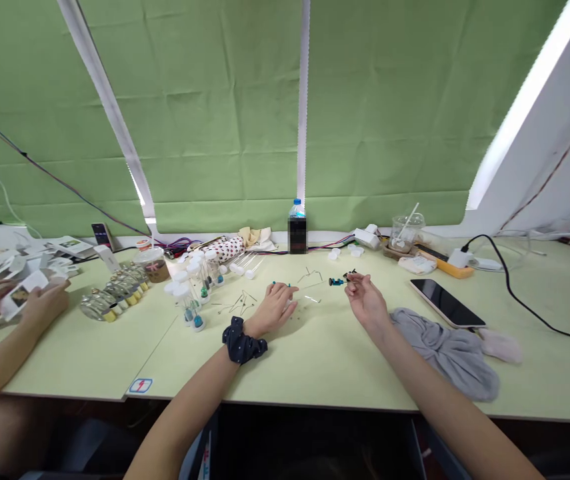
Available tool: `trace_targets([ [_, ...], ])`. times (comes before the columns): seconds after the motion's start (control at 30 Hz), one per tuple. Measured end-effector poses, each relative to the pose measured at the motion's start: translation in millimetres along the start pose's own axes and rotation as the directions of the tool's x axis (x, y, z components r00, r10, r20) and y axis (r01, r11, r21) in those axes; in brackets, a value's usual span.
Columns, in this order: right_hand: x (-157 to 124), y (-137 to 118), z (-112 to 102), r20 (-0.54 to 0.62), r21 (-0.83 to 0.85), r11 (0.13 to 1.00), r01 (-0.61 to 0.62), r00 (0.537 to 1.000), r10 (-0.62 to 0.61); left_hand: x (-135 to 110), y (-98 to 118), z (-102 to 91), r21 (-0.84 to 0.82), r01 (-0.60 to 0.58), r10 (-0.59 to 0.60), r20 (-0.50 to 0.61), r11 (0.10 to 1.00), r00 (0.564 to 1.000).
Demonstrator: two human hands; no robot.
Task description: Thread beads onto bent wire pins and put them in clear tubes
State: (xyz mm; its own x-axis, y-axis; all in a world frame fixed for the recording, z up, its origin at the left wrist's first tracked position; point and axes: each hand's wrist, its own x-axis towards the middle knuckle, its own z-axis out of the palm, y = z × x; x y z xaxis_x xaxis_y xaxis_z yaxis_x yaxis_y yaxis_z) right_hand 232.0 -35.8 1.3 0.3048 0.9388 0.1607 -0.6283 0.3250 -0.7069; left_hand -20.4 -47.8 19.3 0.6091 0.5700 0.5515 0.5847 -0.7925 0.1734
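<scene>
My right hand (366, 301) is raised over the table with thumb and fingers pinched together. At its fingertips is a small teal-and-black piece (336, 282), too small to name. My left hand (271, 312), below a dark scrunchie (243, 341), rests low over the tabletop with fingers curled to the right. Something whitish shows between its thumb and fingers, and teal specks lie at its far edge. Thin bent wires (311, 275) lie beyond the hands, and more wires (239, 303) are at the left. A small clear strip (313, 299) lies between the hands.
Several clear tubes with white caps (195, 283) stand left, near small glass bottles (109, 300). A co-worker's hands (45, 303) hold white card at far left. Behind stands a bottle (297, 230). Right are a phone (445, 301), grey cloth (447, 350) and black cable (515, 293).
</scene>
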Motion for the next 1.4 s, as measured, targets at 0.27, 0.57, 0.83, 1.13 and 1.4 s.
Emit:
trace_targets([
  [0.27,-5,2,6,0.030,-0.039,0.999,-0.017,0.999,0.018,-1,-5,3.7,-0.009,-0.011,0.011,-0.033,1.000,0.999],
  [0.57,-23,21,14,0.148,-0.156,0.963,-0.221,0.958,0.244,0,-3,18.5,0.036,-0.016,0.018,-0.051,0.999,0.999],
  [0.83,-35,17,22,0.294,-0.275,0.927,-0.256,0.895,0.335,0,-4,17.4,0.058,-0.017,0.018,-0.021,0.998,1.000],
  [1.13,-39,17,27,0.256,-0.364,0.923,-0.127,0.939,0.230,3,-7,16.2,0.083,-0.023,0.024,-0.015,0.996,1.000],
  [1.4,-34,20,23,0.270,-0.527,0.848,-0.064,0.933,0.238,3,-11,19.4,0.085,-0.015,0.015,0.010,0.996,1.000],
])
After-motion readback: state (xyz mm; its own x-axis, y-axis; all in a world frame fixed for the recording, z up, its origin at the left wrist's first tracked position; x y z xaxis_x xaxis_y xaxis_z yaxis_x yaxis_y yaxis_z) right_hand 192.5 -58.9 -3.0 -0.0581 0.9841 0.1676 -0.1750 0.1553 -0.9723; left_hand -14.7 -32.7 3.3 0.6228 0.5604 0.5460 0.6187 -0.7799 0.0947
